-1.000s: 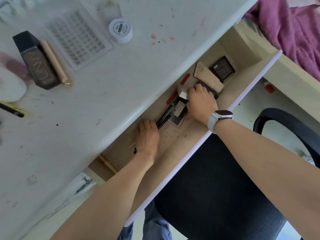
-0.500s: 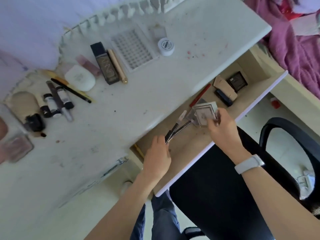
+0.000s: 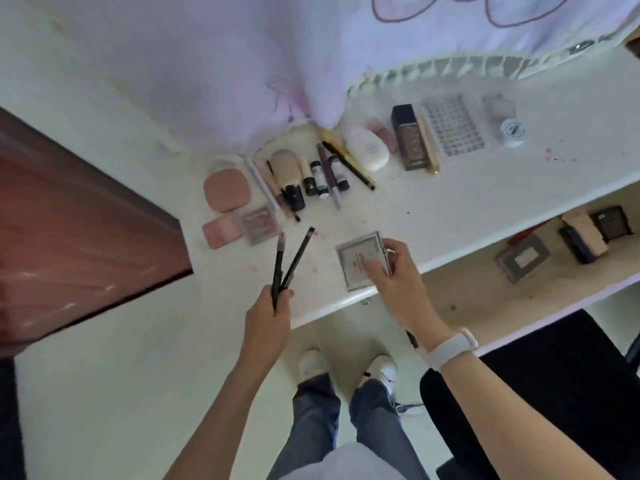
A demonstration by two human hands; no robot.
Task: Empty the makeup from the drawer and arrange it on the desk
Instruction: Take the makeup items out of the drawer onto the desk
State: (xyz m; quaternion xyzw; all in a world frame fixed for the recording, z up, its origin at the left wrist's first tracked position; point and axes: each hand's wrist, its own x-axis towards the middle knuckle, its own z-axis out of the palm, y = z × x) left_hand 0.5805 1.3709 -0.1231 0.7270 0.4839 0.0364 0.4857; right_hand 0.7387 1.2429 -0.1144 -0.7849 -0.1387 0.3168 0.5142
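Note:
My left hand (image 3: 269, 318) grips two thin black makeup pencils (image 3: 290, 263) that fan upward over the white desk (image 3: 467, 202). My right hand (image 3: 398, 282) holds a square silver compact (image 3: 360, 259) flat at the desk's front edge. The open drawer (image 3: 485, 292) at the right holds a grey square palette (image 3: 523, 258), a beige case (image 3: 585, 233), a dark compact (image 3: 611, 223) and a red pencil (image 3: 526, 233). Several makeup items lie grouped at the desk's back: pink compacts (image 3: 227, 194), small bottles (image 3: 320, 181), a dark foundation bottle (image 3: 410, 142).
A clear lash tray (image 3: 452, 128) and a small white jar (image 3: 512, 131) sit at the back right of the desk. A lilac cloth (image 3: 242, 64) hangs behind. A black chair (image 3: 554, 393) stands at the right, a red-brown panel (image 3: 69, 237) at the left.
Both hands left the drawer and rose to the desk top, the left carrying the pencils, the right carrying the silver compact. The view swung left and back.

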